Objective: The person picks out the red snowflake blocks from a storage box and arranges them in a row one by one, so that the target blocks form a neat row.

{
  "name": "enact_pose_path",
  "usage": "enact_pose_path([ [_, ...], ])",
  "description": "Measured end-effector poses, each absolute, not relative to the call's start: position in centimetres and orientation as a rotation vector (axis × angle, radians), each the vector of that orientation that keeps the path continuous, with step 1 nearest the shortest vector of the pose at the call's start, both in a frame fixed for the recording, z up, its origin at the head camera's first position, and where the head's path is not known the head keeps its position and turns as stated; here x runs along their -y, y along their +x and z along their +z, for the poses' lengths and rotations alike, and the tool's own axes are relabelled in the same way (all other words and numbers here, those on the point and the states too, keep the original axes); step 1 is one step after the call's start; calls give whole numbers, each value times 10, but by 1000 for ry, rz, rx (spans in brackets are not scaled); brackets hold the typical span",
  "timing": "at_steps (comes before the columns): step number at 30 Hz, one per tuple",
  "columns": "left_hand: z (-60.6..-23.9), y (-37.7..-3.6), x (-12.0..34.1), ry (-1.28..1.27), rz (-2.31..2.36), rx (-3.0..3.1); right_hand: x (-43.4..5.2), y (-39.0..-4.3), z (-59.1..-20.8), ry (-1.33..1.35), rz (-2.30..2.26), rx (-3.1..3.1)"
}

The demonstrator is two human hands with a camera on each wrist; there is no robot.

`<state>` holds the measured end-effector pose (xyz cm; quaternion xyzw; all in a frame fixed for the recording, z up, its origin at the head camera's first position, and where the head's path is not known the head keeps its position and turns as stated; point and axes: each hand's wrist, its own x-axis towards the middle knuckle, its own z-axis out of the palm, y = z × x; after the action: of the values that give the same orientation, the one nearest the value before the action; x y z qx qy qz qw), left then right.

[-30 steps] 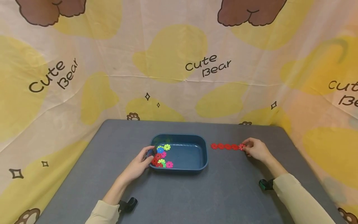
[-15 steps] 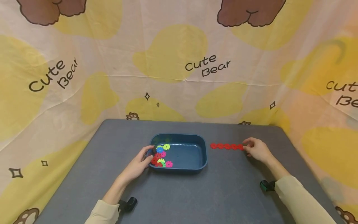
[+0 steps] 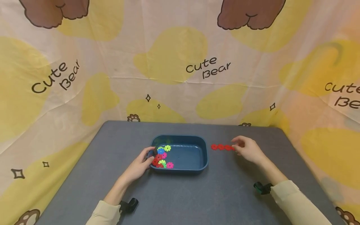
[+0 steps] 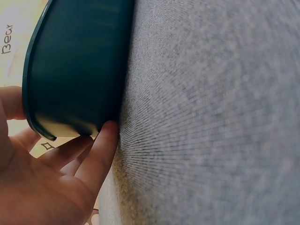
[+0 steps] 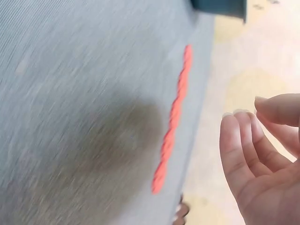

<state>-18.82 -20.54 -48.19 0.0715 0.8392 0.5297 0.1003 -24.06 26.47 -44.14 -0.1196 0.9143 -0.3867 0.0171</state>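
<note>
A dark blue plastic tub [image 3: 188, 157] stands on the table, and my left hand [image 3: 139, 164] grips its left end. In the left wrist view the fingers of that hand lie against the outer wall of the tub [image 4: 77, 70]. Several flower-shaped plastic discs [image 3: 162, 156] in red, pink, yellow, green and blue are heaped at the tub's left side. A straight row of red flower discs [image 3: 221, 147] lies right of the tub. Over the row's right end hovers my right hand [image 3: 249, 150], its fingers relaxed and holding nothing. That hand [image 5: 260, 164] hides part of the row in the head view.
The grey table [image 3: 197, 200] is bordered at the back and sides by a yellow and cream printed cloth [image 3: 168, 53]. A black strap device [image 3: 129, 205] is on the left wrist, and another black device [image 3: 262, 188] is on the right.
My right hand has let go of the red disc at the row's right end, then lifted slightly and shifted left over the row. The left hand has stayed on the tub.
</note>
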Motion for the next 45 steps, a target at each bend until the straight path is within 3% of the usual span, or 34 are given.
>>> enact_pose_path([
  [19, -483, -189, 205, 191, 1583, -2458, -172, -233, -418, -690, -1248, -2785],
  [45, -483, -188, 204, 192, 1584, -2451, -58, -240, -437, -870, -1230, -2570],
])
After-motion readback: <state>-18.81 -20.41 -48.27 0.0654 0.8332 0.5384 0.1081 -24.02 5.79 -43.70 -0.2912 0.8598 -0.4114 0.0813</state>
